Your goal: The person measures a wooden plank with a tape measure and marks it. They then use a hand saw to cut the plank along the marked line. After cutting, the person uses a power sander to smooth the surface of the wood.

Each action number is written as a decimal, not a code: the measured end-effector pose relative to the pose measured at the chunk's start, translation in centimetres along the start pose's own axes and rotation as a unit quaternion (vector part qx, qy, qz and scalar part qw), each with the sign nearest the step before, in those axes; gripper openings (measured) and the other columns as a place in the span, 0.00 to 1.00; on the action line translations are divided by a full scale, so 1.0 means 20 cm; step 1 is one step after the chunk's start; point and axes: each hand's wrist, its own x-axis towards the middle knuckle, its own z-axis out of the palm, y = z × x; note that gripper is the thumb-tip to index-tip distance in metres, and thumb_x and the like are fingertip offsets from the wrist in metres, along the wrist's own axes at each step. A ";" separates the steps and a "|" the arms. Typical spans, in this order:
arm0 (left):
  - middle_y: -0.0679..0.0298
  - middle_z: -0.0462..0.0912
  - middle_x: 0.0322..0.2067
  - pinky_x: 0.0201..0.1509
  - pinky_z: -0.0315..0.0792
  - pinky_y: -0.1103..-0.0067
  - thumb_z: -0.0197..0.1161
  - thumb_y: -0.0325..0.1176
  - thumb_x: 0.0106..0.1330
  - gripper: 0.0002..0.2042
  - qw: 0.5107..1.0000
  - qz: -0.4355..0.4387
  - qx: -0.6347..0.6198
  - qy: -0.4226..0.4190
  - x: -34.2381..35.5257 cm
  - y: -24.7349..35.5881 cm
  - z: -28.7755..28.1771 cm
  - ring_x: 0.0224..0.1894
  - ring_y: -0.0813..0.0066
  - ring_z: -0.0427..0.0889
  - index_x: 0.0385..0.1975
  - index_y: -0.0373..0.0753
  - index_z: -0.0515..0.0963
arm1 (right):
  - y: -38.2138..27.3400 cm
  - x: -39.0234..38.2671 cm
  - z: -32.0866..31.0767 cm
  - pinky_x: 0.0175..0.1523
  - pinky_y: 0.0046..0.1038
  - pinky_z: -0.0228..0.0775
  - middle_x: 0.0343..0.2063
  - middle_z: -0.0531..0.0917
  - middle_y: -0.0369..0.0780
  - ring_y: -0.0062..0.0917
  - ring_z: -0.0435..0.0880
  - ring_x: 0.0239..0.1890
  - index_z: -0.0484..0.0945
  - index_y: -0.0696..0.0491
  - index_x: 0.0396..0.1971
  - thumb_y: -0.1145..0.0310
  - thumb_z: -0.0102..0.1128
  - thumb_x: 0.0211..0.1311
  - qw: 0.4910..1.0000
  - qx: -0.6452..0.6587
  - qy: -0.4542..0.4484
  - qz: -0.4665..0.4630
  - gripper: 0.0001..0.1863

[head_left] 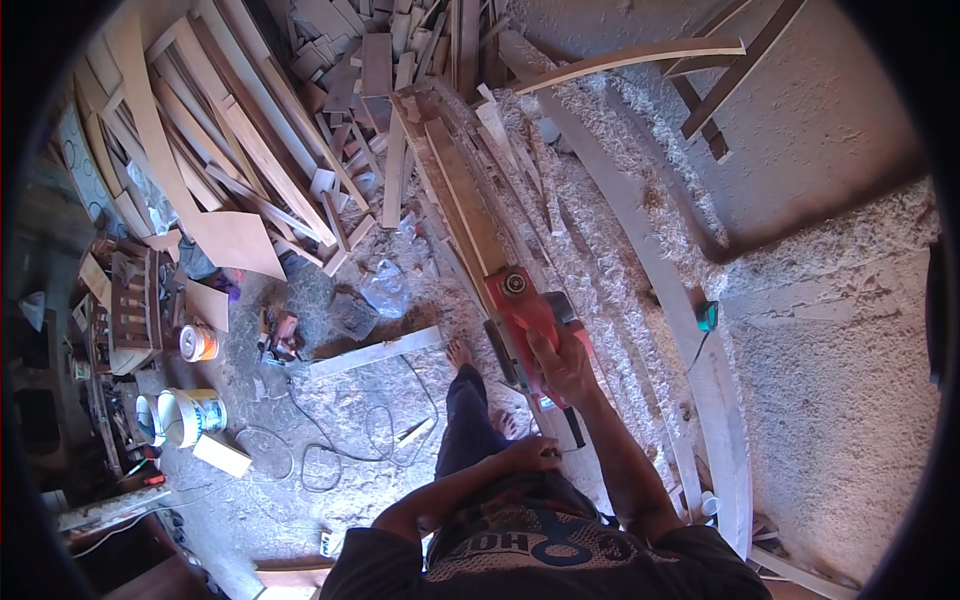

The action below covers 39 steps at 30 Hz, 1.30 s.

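Observation:
My right hand (563, 368) is wrapped around the handle of a red electric planer (525, 310). The planer rests lengthwise over a long, narrow wooden board (462, 190) that runs away from me on the workbench. A black cord sleeve (574, 428) sticks out from the planer's rear. Close to my waist, left of that sleeve, my left hand (532, 455) is closed with its fingers curled. Whatever it may hold is too small or hidden to make out.
Wood shavings (620, 330) cover the right side, with a long curved plank (640, 235) among them. Timber pieces (230, 120) lean at the far left. White buckets (192, 415), a loose cable (335, 450) and a pale board (375, 352) are on the floor.

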 end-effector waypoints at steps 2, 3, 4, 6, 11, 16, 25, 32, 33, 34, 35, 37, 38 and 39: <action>0.47 0.86 0.35 0.46 0.77 0.63 0.65 0.41 0.63 0.17 0.994 -0.075 0.046 0.065 0.01 0.08 -0.08 0.39 0.54 0.86 0.46 0.37 0.81 | 0.00 0.01 -0.04 0.31 0.38 0.73 0.23 0.83 0.48 0.35 0.87 0.27 0.77 0.53 0.53 0.40 0.52 0.72 1.000 -0.001 0.007 0.021 0.30; 0.47 0.86 0.35 0.46 0.77 0.63 0.66 0.43 0.63 0.18 0.986 -0.113 0.071 0.099 0.01 0.13 -0.13 0.39 0.54 0.86 0.47 0.38 0.81 | 0.00 0.03 -0.05 0.32 0.39 0.74 0.23 0.83 0.48 0.36 0.87 0.27 0.77 0.53 0.54 0.39 0.52 0.71 0.999 0.000 0.009 0.031 0.30; 0.45 0.85 0.38 0.47 0.76 0.62 0.67 0.44 0.63 0.21 0.977 -0.147 0.040 0.147 -0.01 0.15 -0.17 0.41 0.53 0.86 0.51 0.38 0.78 | -0.01 0.08 -0.05 0.31 0.39 0.73 0.23 0.83 0.48 0.36 0.87 0.27 0.77 0.53 0.54 0.39 0.52 0.71 1.000 -0.005 0.012 0.021 0.31; 0.43 0.84 0.46 0.50 0.76 0.62 0.70 0.48 0.62 0.30 0.946 -0.214 -0.020 0.244 -0.03 0.18 -0.25 0.45 0.52 0.85 0.61 0.38 0.73 | -0.02 0.20 -0.05 0.31 0.39 0.73 0.22 0.83 0.47 0.35 0.87 0.27 0.77 0.54 0.54 0.39 0.53 0.71 1.000 -0.014 0.016 0.001 0.31; 0.35 0.60 0.69 0.63 0.71 0.64 0.74 0.54 0.58 0.59 0.919 -0.161 -0.064 0.355 0.05 0.10 -0.35 0.61 0.42 0.75 0.74 0.28 0.37 | -0.26 0.62 0.02 0.29 0.38 0.76 0.20 0.82 0.45 0.35 0.87 0.25 0.79 0.54 0.50 0.37 0.49 0.71 1.000 -0.002 0.009 0.000 0.32; 0.33 0.52 0.72 0.75 0.55 0.61 0.78 0.55 0.52 0.65 0.927 -0.134 0.090 0.337 0.16 0.07 -0.27 0.71 0.37 0.61 0.74 0.23 0.36 | -0.42 1.28 0.12 0.18 0.33 0.72 0.13 0.79 0.40 0.29 0.81 0.13 0.80 0.57 0.38 0.36 0.49 0.70 0.997 0.027 0.047 -0.055 0.33; 0.39 0.56 0.73 0.69 0.66 0.62 0.78 0.43 0.53 0.55 0.925 -0.115 -0.044 0.359 0.19 0.04 -0.39 0.68 0.43 0.68 0.74 0.27 0.46 | -0.54 1.36 0.12 0.17 0.29 0.67 0.16 0.78 0.36 0.21 0.77 0.12 0.80 0.53 0.40 0.39 0.55 0.70 0.997 0.065 -0.040 0.016 0.27; 0.47 0.52 0.76 0.57 0.77 0.63 0.75 0.36 0.55 0.43 0.916 -0.059 0.114 0.380 0.16 0.10 -0.43 0.67 0.45 0.70 0.72 0.43 0.62 | -0.19 0.56 0.05 0.38 0.37 0.77 0.26 0.86 0.46 0.36 0.89 0.33 0.79 0.52 0.54 0.37 0.50 0.69 0.997 -0.034 0.060 -0.044 0.33; 0.48 0.51 0.76 0.56 0.78 0.63 0.74 0.36 0.55 0.41 0.914 -0.048 0.130 0.381 0.17 0.11 -0.42 0.67 0.45 0.70 0.71 0.44 0.63 | -0.17 0.53 0.05 0.39 0.37 0.77 0.27 0.86 0.47 0.37 0.89 0.34 0.79 0.52 0.54 0.37 0.50 0.69 0.996 -0.034 0.074 -0.041 0.32; 0.48 0.51 0.76 0.55 0.78 0.63 0.74 0.35 0.55 0.40 0.914 -0.043 0.122 0.385 0.18 0.11 -0.42 0.67 0.45 0.70 0.71 0.44 0.64 | -0.17 0.53 0.06 0.40 0.37 0.77 0.28 0.86 0.47 0.37 0.89 0.35 0.79 0.52 0.55 0.38 0.50 0.69 0.995 -0.033 0.085 -0.039 0.32; 0.48 0.50 0.76 0.55 0.79 0.62 0.74 0.35 0.55 0.39 0.912 -0.041 0.115 0.391 0.18 0.11 -0.42 0.67 0.45 0.70 0.70 0.43 0.65 | -0.18 0.59 0.07 0.41 0.41 0.77 0.30 0.86 0.51 0.43 0.88 0.38 0.78 0.51 0.56 0.38 0.50 0.69 0.996 -0.036 0.070 -0.045 0.32; 0.46 0.49 0.76 0.55 0.79 0.61 0.73 0.35 0.56 0.40 0.920 -0.046 0.109 0.374 0.17 0.11 -0.42 0.67 0.43 0.70 0.71 0.43 0.64 | -0.26 0.80 0.09 0.45 0.47 0.77 0.36 0.85 0.57 0.54 0.86 0.43 0.75 0.49 0.58 0.38 0.51 0.69 0.997 -0.042 0.036 -0.054 0.31; 0.43 0.48 0.76 0.55 0.78 0.60 0.73 0.35 0.56 0.41 0.929 -0.048 0.108 0.351 0.17 0.10 -0.41 0.67 0.40 0.69 0.72 0.43 0.62 | -0.31 0.91 0.09 0.44 0.47 0.78 0.34 0.86 0.56 0.52 0.86 0.41 0.76 0.49 0.55 0.38 0.50 0.69 0.998 -0.028 0.031 -0.044 0.31; 0.41 0.47 0.75 0.56 0.78 0.60 0.74 0.35 0.56 0.42 0.932 -0.050 0.111 0.342 0.18 0.09 -0.40 0.67 0.38 0.68 0.72 0.43 0.61 | -0.38 1.05 0.09 0.43 0.46 0.78 0.33 0.86 0.55 0.50 0.87 0.40 0.77 0.50 0.53 0.38 0.50 0.69 0.999 -0.012 0.026 -0.039 0.30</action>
